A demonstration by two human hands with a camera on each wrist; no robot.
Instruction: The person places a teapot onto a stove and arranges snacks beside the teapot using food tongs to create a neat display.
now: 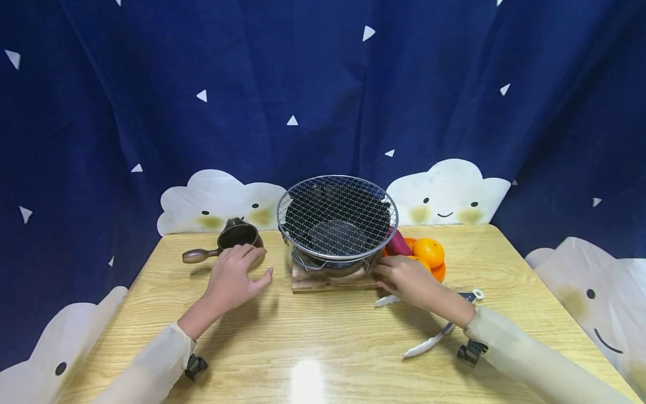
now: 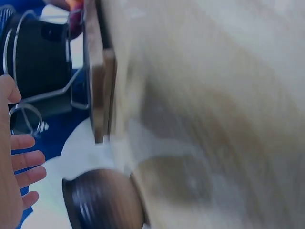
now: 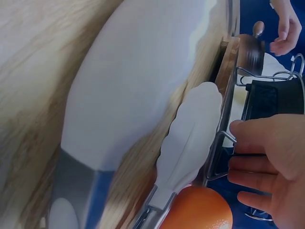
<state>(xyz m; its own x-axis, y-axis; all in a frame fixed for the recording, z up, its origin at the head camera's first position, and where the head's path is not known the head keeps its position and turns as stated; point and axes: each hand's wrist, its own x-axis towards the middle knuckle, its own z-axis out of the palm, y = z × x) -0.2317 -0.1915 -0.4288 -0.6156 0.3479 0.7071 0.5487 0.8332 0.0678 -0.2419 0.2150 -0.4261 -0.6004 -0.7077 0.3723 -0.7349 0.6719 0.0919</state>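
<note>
A small round grill with a wire mesh top and a dark bowl sits in a wire stand on a wooden board. On its right, my right hand reaches low beside the stand, fingers loosely bent and holding nothing. My left hand hovers to the grill's left with thumb and fingers spread; nothing is in it. Behind the left fingers is a dark saucepan with a brown wooden handle. White-tipped tongs lie spread on the table, partly hidden under the right forearm.
Right of the grill, an orange plate carries oranges and a long purple vegetable, partly hidden by the grill. A blue curtain with white clouds hangs behind the wooden table.
</note>
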